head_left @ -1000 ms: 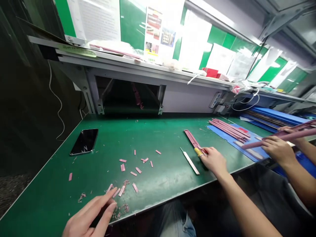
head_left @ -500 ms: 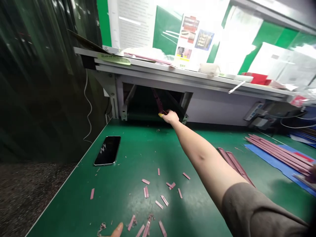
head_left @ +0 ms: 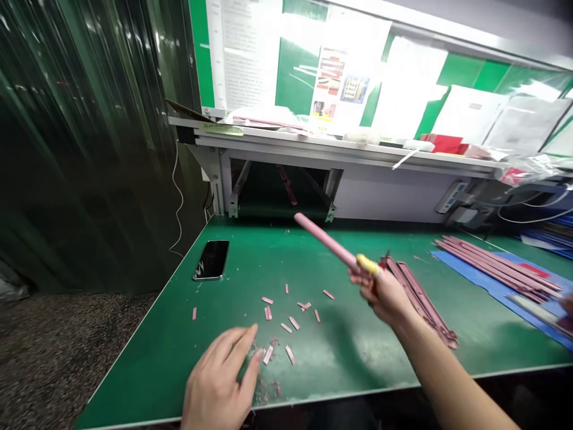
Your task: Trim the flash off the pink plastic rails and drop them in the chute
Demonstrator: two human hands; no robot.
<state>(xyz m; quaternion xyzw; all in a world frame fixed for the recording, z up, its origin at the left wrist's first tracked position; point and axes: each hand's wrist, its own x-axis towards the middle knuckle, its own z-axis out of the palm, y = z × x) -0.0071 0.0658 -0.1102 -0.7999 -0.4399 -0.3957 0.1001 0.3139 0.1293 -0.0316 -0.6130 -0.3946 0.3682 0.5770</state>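
My right hand (head_left: 380, 292) is closed around a long pink plastic strip (head_left: 322, 237), which points up and left above the green table. A yellow cover sits on one of its fingers. Something small, red and dark shows just behind that hand; I cannot tell whether it is held. Low over the near table edge, my left hand (head_left: 224, 376) is open with fingers spread, holding nothing. Beside its fingertips lie short pink offcuts (head_left: 290, 355) and crumbs. Another pink strip (head_left: 287, 186) lies on the dark conveyor belt (head_left: 264, 197) in the opening at the back.
Two dark pink strips (head_left: 423, 298) lie right of centre, partly behind my right hand. More strips (head_left: 496, 269) rest on a blue sheet (head_left: 452, 261), with another person's hand (head_left: 567, 304) at the far right. A phone (head_left: 212, 260) lies at the left. A shelf (head_left: 286, 138) spans the back.
My right hand has drawn back from the conveyor opening toward me and now shows a pink strip in it. My left hand has come further into view. The view has shifted.
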